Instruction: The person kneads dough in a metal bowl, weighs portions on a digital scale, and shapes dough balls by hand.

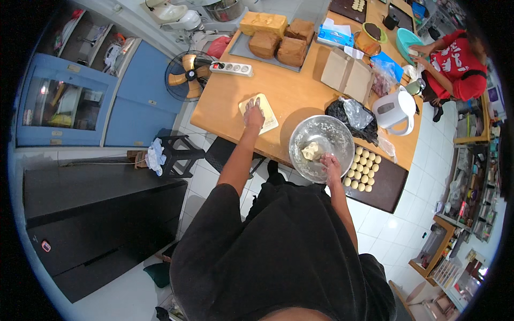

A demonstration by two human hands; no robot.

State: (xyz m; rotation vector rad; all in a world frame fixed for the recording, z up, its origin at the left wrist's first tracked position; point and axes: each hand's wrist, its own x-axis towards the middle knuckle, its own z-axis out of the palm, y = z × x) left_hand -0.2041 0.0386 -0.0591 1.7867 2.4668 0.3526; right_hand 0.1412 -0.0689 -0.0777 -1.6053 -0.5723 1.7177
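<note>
A pale yellow square plate or board (270,116) lies on the wooden table (217,112). My left hand (252,112) rests on it, fingers lying apart and dusted pale. My right hand (330,166) reaches into the large metal bowl (305,128), fingers curled beside a cream-coloured lump of dough (311,150); whether they hold some is unclear. The bowl's inner wall has pale smears. Right of it, a dark tray (386,190) carries several round pale dough balls (360,174).
A white kettle (390,109), black bag (338,113), open cardboard box (334,72), power strip (230,68) and tray of loaves (264,44) surround the work. A co-worker in red (460,75) stands at right, hands by a turquoise bowl (407,37). A fan (190,75) and plastic stool (179,155) stand left.
</note>
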